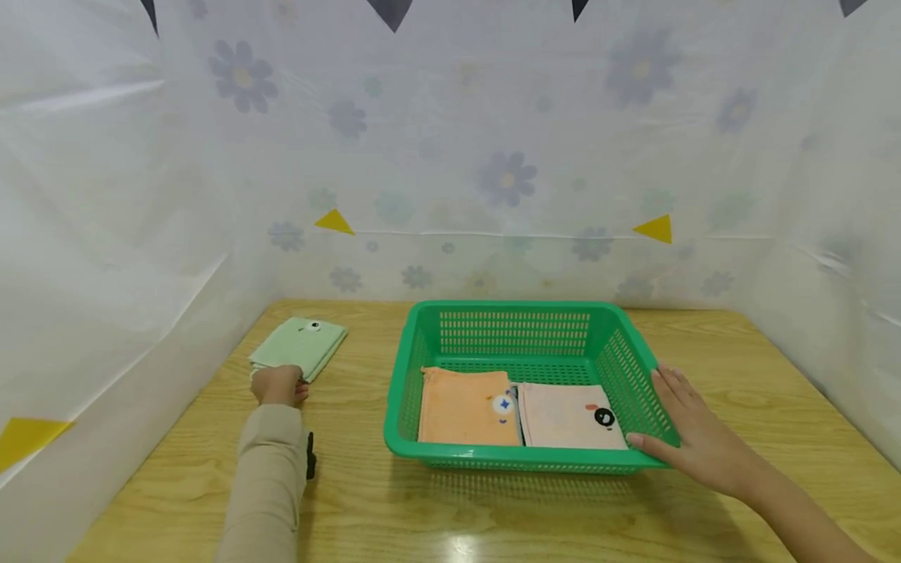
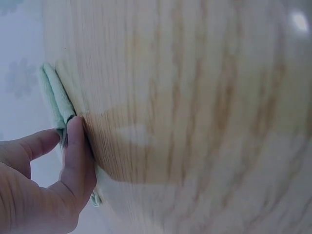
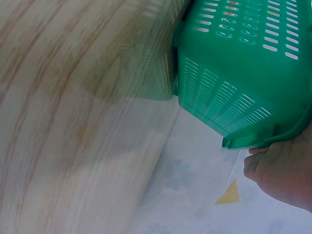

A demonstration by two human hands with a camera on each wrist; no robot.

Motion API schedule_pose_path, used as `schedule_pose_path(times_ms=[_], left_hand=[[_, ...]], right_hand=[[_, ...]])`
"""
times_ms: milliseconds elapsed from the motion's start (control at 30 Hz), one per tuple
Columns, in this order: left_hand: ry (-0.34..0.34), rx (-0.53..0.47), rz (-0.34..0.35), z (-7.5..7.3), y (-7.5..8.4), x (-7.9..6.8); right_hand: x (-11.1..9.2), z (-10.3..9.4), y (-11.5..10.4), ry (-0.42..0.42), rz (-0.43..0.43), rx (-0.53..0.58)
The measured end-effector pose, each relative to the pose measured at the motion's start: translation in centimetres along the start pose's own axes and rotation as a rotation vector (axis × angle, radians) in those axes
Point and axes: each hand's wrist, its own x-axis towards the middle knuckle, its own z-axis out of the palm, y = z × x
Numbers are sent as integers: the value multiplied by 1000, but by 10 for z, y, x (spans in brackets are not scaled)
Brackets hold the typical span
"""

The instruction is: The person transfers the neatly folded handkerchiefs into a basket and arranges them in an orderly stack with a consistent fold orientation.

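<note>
My left hand (image 1: 278, 385) pinches the near edge of a folded pale green towel (image 1: 299, 344) between thumb and fingers. This towel, with an eye pattern on top, lies at the left side of the table; in the left wrist view the folded edge (image 2: 57, 95) shows by the fingertips. A green plastic basket (image 1: 510, 452) stands to the right of it. My right hand (image 1: 697, 438) holds the basket's right front corner, thumb over the front rim and fingers along the right rim. Inside the basket, a folded orange towel (image 1: 461, 410) lies beside a folded pink towel (image 1: 566, 414).
A wooden table (image 1: 352, 500) carries everything. White flowered sheeting (image 1: 450, 141) encloses the back and both sides. Yellow triangles (image 1: 334, 222) are stuck on it, and dark pennant tips (image 1: 390, 12) hang along the top.
</note>
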Motion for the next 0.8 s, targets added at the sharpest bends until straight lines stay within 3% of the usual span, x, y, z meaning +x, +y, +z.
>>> schedule_pose_path(times_ms=[267, 467, 667, 800], left_hand=[[-26, 13, -36, -9, 5, -2], [-24, 129, -36, -17, 11, -6], [-10, 195, 67, -16, 5, -4], [31, 365, 171, -14, -2, -3]], right_hand=[[0, 0, 0, 7, -7, 1], [0, 0, 2, -1, -8, 6], [1, -1, 3, 5, -14, -2], [0, 0, 2, 4, -12, -2]])
